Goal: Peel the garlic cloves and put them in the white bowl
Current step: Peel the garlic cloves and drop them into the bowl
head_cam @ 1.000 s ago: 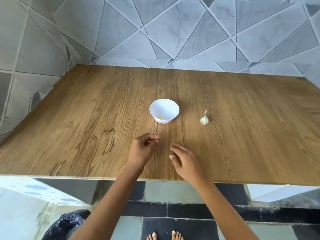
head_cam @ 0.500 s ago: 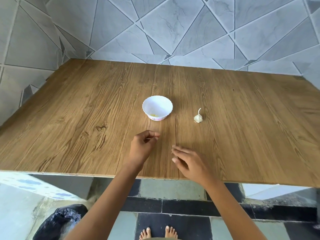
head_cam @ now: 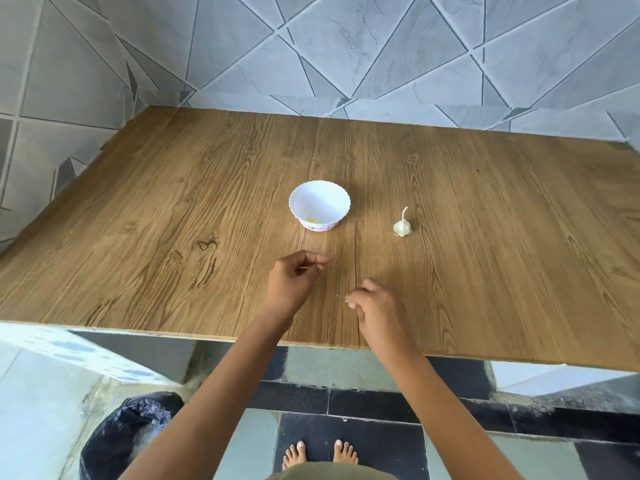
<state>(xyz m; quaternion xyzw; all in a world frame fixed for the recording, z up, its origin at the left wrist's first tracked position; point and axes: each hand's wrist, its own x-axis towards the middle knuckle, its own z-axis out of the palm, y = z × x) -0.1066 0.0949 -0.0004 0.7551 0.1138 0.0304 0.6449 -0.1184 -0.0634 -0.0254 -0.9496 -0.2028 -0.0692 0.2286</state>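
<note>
A white scalloped bowl (head_cam: 337, 197) stands mid-table with a pale peeled clove (head_cam: 313, 220) at its bottom. To its right lies a partly broken garlic bulb (head_cam: 401, 228) with a thin stalk. My left hand (head_cam: 292, 280) hovers just in front of the bowl, thumb and fingers curled together, pinching what looks like a thin pale sliver of garlic skin. My right hand (head_cam: 375, 308) is lower and to the right, near the table's front edge. Its fingertips are curled onto a tiny white scrap of skin (head_cam: 347, 300). Both hands are well apart from the bulb.
The wooden table (head_cam: 173, 237) runs back to a grey tiled wall (head_cam: 346, 46) behind and on the left. Below the front edge, a bin lined with a black bag (head_cam: 117, 438) stands on the floor at the left, and my bare feet (head_cam: 320, 457) show.
My right hand's fingers, stretched over the table before, have curled in onto a small white scrap. My left hand keeps its pinch in about the same place.
</note>
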